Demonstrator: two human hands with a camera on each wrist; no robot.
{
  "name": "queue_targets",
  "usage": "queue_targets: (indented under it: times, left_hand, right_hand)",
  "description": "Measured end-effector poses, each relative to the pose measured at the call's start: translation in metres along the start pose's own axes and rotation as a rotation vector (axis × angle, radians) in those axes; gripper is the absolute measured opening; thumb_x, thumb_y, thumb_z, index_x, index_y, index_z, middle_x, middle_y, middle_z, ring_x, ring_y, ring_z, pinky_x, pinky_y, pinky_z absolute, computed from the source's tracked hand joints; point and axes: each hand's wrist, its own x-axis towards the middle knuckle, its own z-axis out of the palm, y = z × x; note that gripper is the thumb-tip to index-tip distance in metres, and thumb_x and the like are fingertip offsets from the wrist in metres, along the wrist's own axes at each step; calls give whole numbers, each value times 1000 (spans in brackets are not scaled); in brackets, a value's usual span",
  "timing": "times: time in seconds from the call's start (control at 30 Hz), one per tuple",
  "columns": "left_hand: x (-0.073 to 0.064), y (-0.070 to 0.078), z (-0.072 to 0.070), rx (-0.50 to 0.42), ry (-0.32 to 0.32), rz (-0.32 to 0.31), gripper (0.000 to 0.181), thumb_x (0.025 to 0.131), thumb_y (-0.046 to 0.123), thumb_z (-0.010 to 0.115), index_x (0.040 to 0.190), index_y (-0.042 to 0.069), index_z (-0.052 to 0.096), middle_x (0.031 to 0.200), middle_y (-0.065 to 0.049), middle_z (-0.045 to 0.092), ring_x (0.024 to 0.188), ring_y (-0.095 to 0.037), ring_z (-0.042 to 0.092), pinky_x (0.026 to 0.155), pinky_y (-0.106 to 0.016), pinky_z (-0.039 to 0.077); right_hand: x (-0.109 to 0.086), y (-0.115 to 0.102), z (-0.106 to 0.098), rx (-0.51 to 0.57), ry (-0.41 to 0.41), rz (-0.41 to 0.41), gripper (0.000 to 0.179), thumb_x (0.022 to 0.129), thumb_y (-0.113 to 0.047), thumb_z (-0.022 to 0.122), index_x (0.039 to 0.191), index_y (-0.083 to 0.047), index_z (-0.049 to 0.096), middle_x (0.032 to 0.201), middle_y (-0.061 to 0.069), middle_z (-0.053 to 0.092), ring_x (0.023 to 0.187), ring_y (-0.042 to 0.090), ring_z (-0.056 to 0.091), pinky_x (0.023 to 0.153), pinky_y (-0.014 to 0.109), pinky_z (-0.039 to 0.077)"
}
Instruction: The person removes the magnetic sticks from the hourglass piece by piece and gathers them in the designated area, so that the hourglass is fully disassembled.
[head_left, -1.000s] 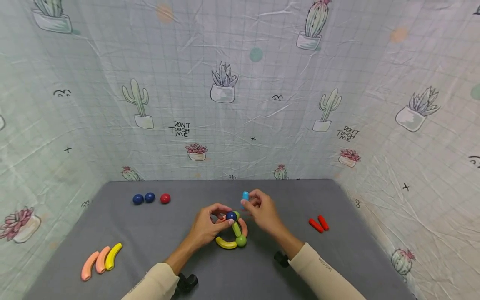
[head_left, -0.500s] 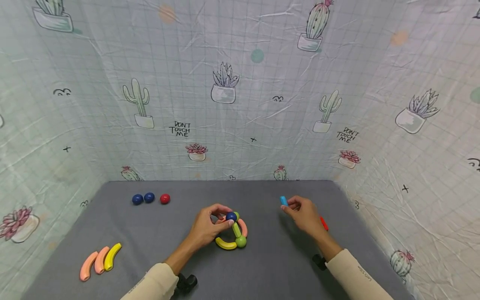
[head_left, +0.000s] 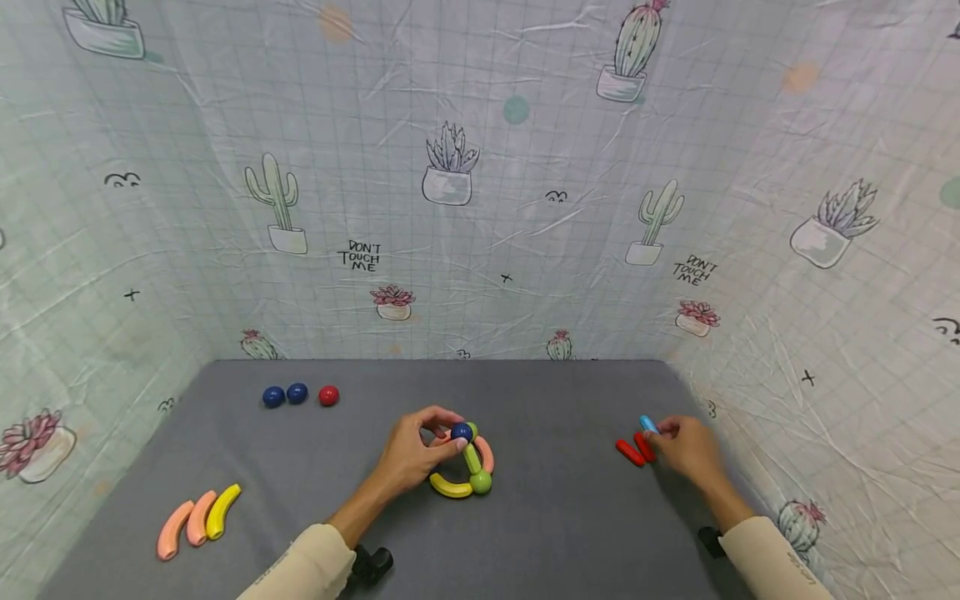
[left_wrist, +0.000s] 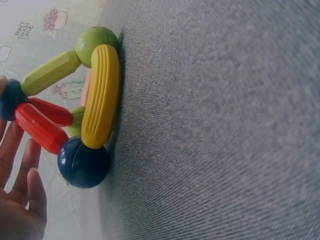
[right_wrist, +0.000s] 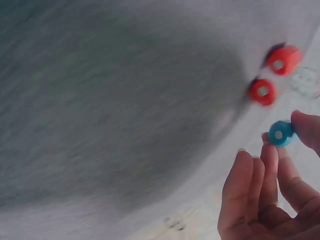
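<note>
My left hand (head_left: pixel 414 450) pinches the dark blue ball (head_left: pixel 462 432) at the top of a small frame built from magnetic balls and rods. In the left wrist view, a light green rod (left_wrist: pixel 52 72) and red rods (left_wrist: pixel 40 127) slope down from that ball. At their lower ends are a green ball (left_wrist: pixel 92 42) and a second dark blue ball (left_wrist: pixel 84 162), with a yellow curved rod (left_wrist: pixel 101 97) between them along the table. Over at the right, my right hand (head_left: pixel 692 452) pinches a light blue rod (right_wrist: pixel 281 133) between thumb and fingers, close by two red rods (head_left: pixel 630 452).
At the back left lie two dark blue balls (head_left: pixel 297 393) and a red ball (head_left: pixel 328 396). Two pink curved rods (head_left: pixel 174 530) and a yellow curved rod (head_left: pixel 222 511) lie at the front left of the grey table (head_left: pixel 555 533). A cactus-print cloth (head_left: pixel 495 283) encloses the back and sides.
My right hand has carried the light blue rod away from the frame, rightward and down to the red rods. The left hand stays on the dark blue ball.
</note>
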Motion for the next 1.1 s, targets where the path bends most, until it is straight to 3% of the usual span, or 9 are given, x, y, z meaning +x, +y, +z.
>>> queue_targets:
  times: [0.2,0.4,0.53,0.63,0.73,0.87,0.97,1.1]
  left_hand:
    - [1,0,0,0,-8,-1,27,88,31,89,113,31,78,105,6,76,98,-25,67,78,-26,51]
    - [2,-2,1,-15,-14,-2,27,88,32,90,111,30,78,105,5,76,98,-25,66,76,-25,50]
    - [2,-2,1,-12,-20,4,27,88,33,89,113,29,78,106,4,76,98,-26,66,76,-25,50]
    - [2,-1,0,13,-23,12,27,89,32,89,113,29,78,107,5,76,98,-27,66,77,-27,50]
    - [2,2,-2,61,-19,22,27,88,30,89,113,30,77,105,7,74,99,-29,65,80,-30,49]
    - [3,7,-4,143,-13,38,27,88,31,90,112,31,77,102,11,72,101,-30,64,82,-33,48]
    - [3,10,-5,232,-14,63,26,88,32,89,111,32,76,102,14,72,102,-27,64,82,-33,48]
    - [5,17,-7,392,-30,139,25,90,33,87,111,31,75,104,16,73,102,-20,64,83,-32,49]
  right_hand:
    - [-3,21,-5,-75,-40,45,33,92,-32,80,103,-1,77,88,9,73,75,21,63,61,34,46]
    - [-6,22,-7,-94,-85,73,34,93,-33,80,107,-2,76,92,11,73,78,23,66,62,35,46]
    - [-10,13,-5,-99,-19,39,36,94,-31,79,114,-2,76,101,16,76,80,27,70,60,36,48]
    - [-15,-5,0,-83,86,-67,32,93,-27,81,115,-4,77,105,18,77,84,30,70,64,38,50]
    - [-19,-32,8,-41,176,-202,25,90,-21,84,111,-7,79,98,14,76,84,30,69,70,42,52]
    - [-23,-70,20,33,232,-329,19,89,-17,86,105,-9,80,91,8,75,84,28,69,76,46,52]
    - [-27,-95,29,93,208,-372,19,90,-16,86,107,-11,79,92,6,74,85,25,68,79,44,53]
    - [-32,-122,44,200,95,-384,23,91,-18,85,113,-16,77,93,1,74,84,17,69,76,34,56]
